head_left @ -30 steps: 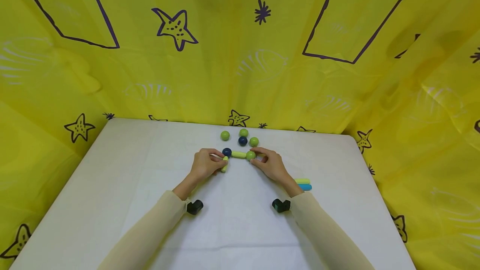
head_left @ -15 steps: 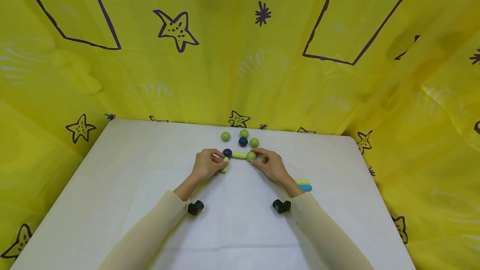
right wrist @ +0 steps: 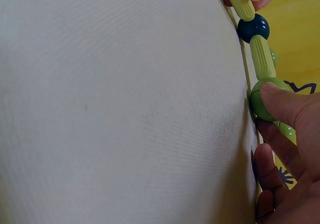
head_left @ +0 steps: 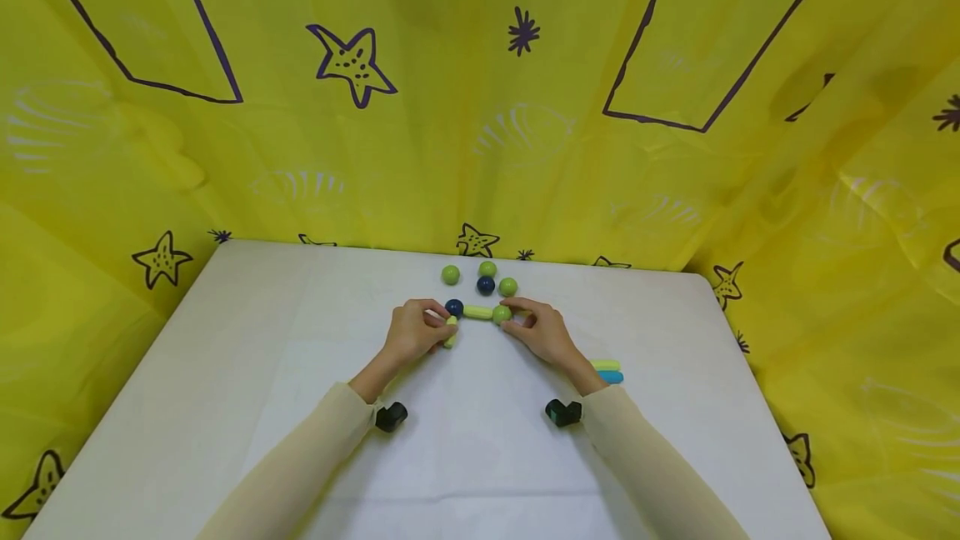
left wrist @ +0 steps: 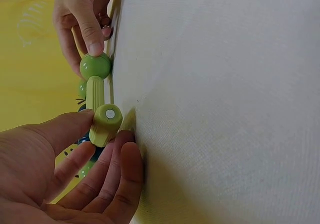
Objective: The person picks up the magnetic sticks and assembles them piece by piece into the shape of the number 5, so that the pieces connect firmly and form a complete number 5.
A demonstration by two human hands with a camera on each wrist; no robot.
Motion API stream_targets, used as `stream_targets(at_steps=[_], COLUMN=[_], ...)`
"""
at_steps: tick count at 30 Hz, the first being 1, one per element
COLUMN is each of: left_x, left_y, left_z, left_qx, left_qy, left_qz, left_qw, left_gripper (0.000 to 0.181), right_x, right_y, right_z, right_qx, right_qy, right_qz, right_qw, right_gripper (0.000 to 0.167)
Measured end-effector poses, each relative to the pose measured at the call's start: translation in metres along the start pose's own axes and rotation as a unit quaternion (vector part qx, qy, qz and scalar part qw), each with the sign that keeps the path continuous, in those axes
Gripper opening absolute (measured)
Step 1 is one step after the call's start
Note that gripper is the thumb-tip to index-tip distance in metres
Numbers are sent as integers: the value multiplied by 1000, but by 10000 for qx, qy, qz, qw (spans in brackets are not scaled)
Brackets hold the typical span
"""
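My left hand pinches a yellow-green rod between thumb and fingers; its near end shows a pale round disc in the left wrist view. The far end of this rod meets a dark blue ball. From that ball a second yellow-green rod runs right to a green ball, so the pieces form a bent chain. My right hand grips the green ball with thumb and fingers, seen closely in the right wrist view.
Behind the chain lie several loose balls: a green ball at left, another dark blue ball among green ones. By the right wrist are a yellow-green rod and a blue rod. A yellow curtain stands behind the white table.
Both hands and the pieces they hold stay almost where they were. The whole head view has shifted slightly, with everything sitting a little lower in it.
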State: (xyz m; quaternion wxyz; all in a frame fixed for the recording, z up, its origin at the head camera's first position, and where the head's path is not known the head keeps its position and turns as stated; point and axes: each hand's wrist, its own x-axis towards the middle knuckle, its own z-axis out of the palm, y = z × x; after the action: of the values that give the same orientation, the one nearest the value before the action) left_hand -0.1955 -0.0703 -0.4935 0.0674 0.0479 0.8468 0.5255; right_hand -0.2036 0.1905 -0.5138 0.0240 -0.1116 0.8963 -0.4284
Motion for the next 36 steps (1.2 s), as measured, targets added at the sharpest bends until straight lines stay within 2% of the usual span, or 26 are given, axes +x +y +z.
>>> stream_targets(at_steps=[11,18,30,36], left_x=[-5,-8,-7,-11], left_y=[2,-1,-7,-9], left_z=[-5,-12,-28,-34], left_qx=[236,127,-18,105], left_qy=[47,-2,-370,-322], left_qz=[-69,47,349,445], left_qw=[9997,9999,9987,9984], left_gripper=[22,21,26,27], right_x=[-1,0,1,-1], right_y=[-2,0,0,1], right_z=[-1,0,-2,1], right_qx=[-94,-117,-125,-125], right_qy=[13,-17,-11,12], right_qz=[12,70,30,75], right_qw=[10000,9999,9999,9999], right_gripper=[38,39,39,40])
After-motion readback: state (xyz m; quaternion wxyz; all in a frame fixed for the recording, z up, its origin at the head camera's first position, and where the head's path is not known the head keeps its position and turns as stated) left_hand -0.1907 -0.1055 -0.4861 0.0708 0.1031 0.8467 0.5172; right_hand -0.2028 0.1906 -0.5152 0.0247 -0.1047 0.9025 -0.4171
